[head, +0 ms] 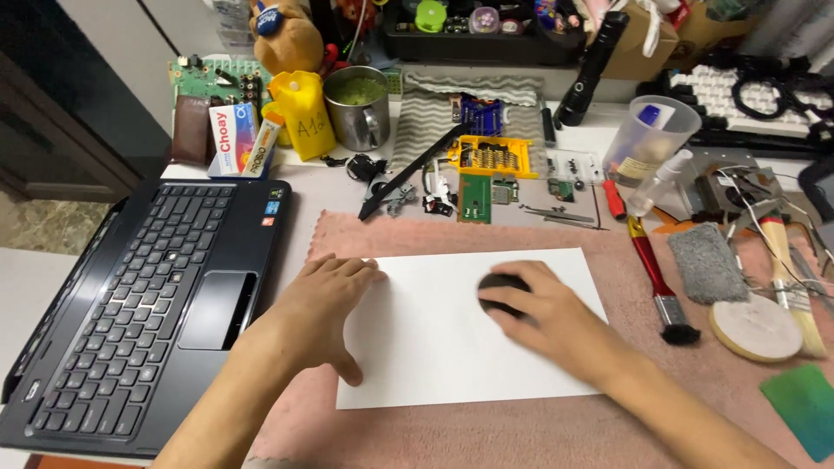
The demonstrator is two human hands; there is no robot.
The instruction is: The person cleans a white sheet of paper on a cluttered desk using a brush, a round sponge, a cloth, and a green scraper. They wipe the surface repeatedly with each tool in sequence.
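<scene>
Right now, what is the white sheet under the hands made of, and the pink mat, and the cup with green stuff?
The white sheet looks like paper: thin, flat, matte, with crisp straight edges. The pink mat looks like soft cloth, perhaps towelling, since its surface is fuzzy. The cup looks like metal, probably steel: grey, shiny, with bright reflections. The left hand presses the sheet; the right hand covers a small dark round thing.

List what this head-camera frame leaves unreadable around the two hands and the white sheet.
Head view only:
- Dark round object: mostly covered by the right hand; its kind is unclear.
- Sheet of white paper: its left edge lies under the left hand.
- Laptop: the near corner is cut off by the bottom edge.
- Green pad: clipped by the right edge.
</scene>
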